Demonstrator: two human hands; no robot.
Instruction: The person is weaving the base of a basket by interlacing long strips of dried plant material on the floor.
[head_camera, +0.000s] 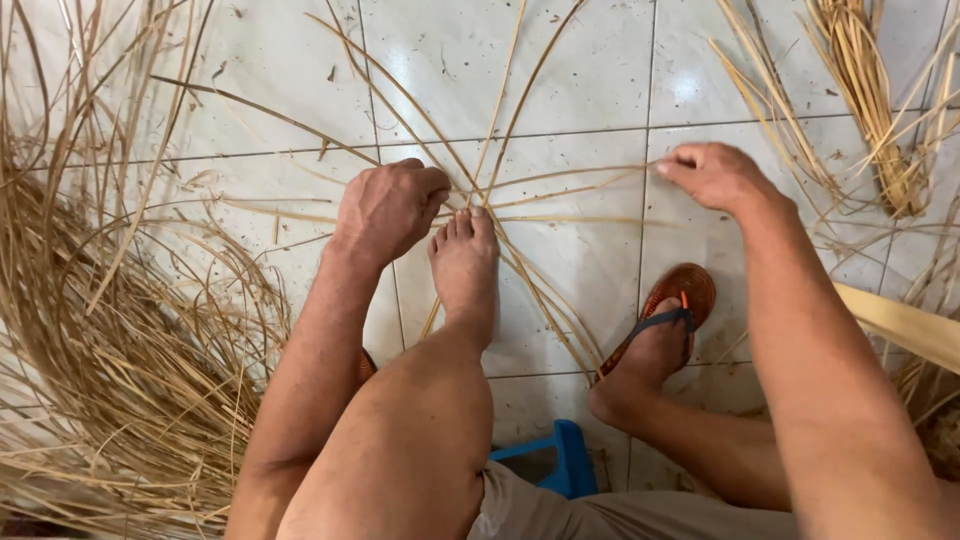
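Bare arms, no sleeves; khaki shorts (560, 515); one foot bare; orange flip-flop (672, 300), dark strap.

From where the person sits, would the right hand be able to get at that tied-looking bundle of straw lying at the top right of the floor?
Probably yes. The right hand is pinching a strip beside the bundle, with only loose strips on the tiled floor between them. It would have to let go first.
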